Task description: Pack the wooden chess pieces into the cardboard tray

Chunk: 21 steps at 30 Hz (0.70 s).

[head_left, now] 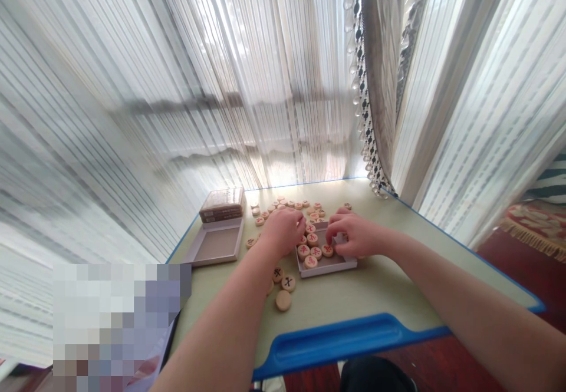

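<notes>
A shallow white box tray (329,269) lies mid-table with several round wooden chess discs (313,254) inside, marked in red. My right hand (354,234) rests over the tray's right part, fingers curled in a pinch; what they hold is hidden. My left hand (283,230) hovers at the tray's left edge, fingers curled down over the discs. More discs (292,206) are scattered beyond the hands. Three others lie near my left forearm, one with a black mark (288,282).
An empty box lid (217,244) lies at the left with a brown flat box (222,204) behind it. The small table (389,286) has a blue rim and a blue groove at the front (340,339). Sheer striped curtains hang close behind.
</notes>
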### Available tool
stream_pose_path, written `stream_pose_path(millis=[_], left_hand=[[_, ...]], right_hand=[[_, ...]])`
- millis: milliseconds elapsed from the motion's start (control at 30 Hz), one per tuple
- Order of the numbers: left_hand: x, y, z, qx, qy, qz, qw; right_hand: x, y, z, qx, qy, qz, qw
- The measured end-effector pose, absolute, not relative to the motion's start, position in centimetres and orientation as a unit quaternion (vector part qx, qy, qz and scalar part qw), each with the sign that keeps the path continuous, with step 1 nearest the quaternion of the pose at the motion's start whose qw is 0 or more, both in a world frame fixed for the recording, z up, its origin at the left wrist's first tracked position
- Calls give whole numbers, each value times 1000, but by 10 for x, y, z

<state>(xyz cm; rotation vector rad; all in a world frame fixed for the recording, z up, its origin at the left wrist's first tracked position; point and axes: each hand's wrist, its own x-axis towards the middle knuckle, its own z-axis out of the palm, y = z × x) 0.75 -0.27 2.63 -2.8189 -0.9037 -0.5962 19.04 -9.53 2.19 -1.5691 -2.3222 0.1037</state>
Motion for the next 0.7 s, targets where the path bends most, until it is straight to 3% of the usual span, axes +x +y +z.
stream_pose_path(millis=[700], left_hand=[[8,-7,29,-932,-315,-176,22]], right_hand=[[186,-96,21,-531,-822,118,168]])
